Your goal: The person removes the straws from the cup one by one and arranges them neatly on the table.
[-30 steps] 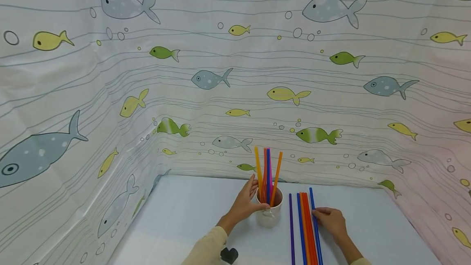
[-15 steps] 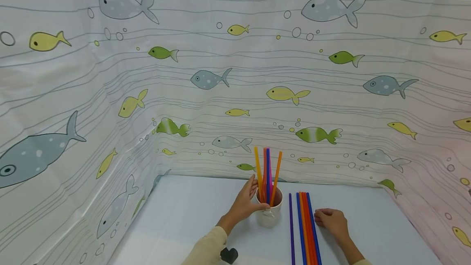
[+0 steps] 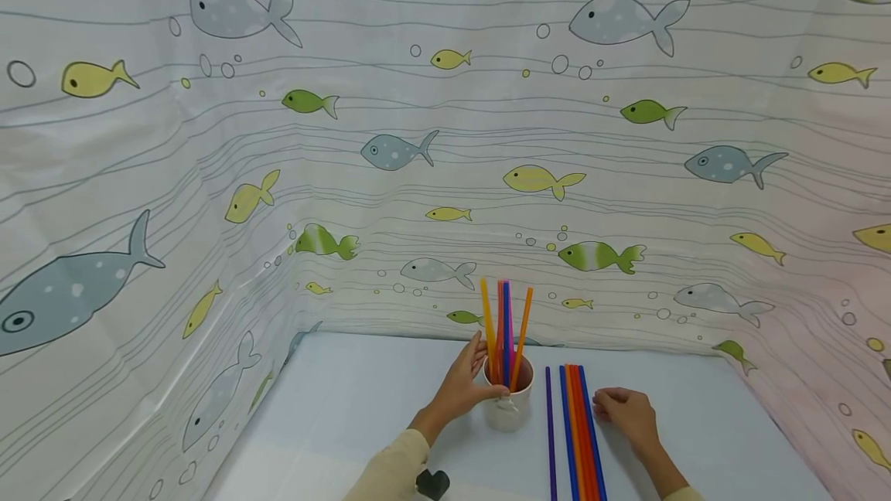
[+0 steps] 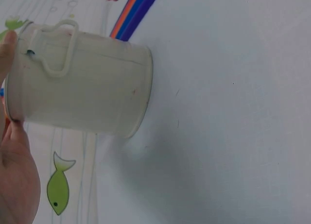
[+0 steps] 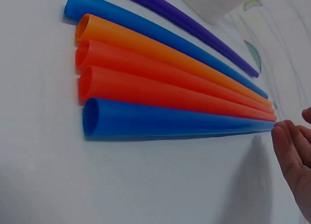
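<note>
A pale sleeve leads to the left hand [image 3: 459,385], which grasps a white cup [image 3: 508,412], thumb at the front of the rim and fingers round its far side. The cup stands upright on the tabletop [image 3: 313,408], holding yellow, red, blue, pink and orange tubes, the yellow leaning left and the orange leaning right. Just right of the cup, a purple tube [image 3: 551,431] lies by itself. Next comes a close-set row: a blue tube [image 5: 112,15], an orange tube [image 5: 121,38], two red tubes [image 5: 129,62] and another blue tube [image 5: 170,119]. Farthest right, the right hand [image 3: 629,412] is released, fingers loosely bent and holding nothing, just beside the last blue tube.
</note>
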### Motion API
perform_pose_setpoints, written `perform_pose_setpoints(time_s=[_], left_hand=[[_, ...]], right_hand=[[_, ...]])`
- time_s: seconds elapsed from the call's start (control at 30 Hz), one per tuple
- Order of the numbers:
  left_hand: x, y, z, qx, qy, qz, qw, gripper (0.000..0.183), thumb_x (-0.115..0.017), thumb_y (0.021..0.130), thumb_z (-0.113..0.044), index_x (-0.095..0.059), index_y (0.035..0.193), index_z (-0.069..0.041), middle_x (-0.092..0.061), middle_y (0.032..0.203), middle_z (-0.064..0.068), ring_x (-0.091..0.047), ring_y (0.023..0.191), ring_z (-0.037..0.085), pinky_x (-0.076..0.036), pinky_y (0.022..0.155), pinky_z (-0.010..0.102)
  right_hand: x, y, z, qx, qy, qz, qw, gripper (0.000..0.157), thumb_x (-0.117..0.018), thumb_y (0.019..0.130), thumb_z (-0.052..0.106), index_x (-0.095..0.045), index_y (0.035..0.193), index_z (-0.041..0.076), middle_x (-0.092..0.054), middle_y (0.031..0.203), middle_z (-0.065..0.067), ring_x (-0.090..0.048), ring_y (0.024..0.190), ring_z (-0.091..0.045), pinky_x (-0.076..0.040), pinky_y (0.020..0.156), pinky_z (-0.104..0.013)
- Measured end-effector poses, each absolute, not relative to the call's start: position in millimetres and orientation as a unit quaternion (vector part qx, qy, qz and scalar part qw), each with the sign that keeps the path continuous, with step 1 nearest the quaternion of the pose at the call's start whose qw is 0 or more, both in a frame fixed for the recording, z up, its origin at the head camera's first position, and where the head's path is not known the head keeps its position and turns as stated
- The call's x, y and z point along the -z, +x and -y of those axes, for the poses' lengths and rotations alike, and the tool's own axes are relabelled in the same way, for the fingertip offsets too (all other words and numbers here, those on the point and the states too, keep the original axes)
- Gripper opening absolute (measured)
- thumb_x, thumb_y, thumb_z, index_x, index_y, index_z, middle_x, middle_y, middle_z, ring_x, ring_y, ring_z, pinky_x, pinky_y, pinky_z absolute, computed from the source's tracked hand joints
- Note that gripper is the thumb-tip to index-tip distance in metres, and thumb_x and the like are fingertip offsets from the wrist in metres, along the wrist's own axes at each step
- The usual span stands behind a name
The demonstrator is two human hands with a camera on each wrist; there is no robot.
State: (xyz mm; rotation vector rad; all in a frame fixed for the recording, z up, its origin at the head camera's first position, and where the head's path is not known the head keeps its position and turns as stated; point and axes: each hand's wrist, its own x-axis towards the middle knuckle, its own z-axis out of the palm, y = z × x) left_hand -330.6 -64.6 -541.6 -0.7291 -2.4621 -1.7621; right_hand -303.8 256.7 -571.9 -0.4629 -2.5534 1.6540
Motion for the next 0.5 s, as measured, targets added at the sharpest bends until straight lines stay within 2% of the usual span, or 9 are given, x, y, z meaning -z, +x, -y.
perform_pose_setpoints(time_s=[0.23,0.5], left_hand=[[541.5,-330.8,65.6,0.565,-0.233,0.792,0.015,0.103,-0.08,0.082,-0.022,-0.01,0.157,-0.012,-0.04,0.149,0.007,-0.039,0.137,0.02,-0.035,0.109,0.034],[539.8,-329.9,65.4,0.565,-0.226,0.793,0.01,0.103,-0.08,0.082,-0.025,-0.011,0.157,-0.013,-0.041,0.148,0.005,-0.04,0.137,0.019,-0.035,0.109,0.033]], right_hand=[[554.6,-309.0,-252.2,-0.549,-0.111,0.827,0.054,0.033,-0.06,0.095,0.016,-0.064,0.113,-0.012,-0.07,0.096,-0.019,-0.071,0.079,-0.023,-0.06,0.071,-0.035],[529.6,-320.6,-238.9,-0.537,-0.076,0.836,0.083,0.033,-0.063,0.095,0.019,-0.064,0.115,-0.008,-0.07,0.1,-0.019,-0.071,0.083,-0.025,-0.059,0.076,-0.037]])
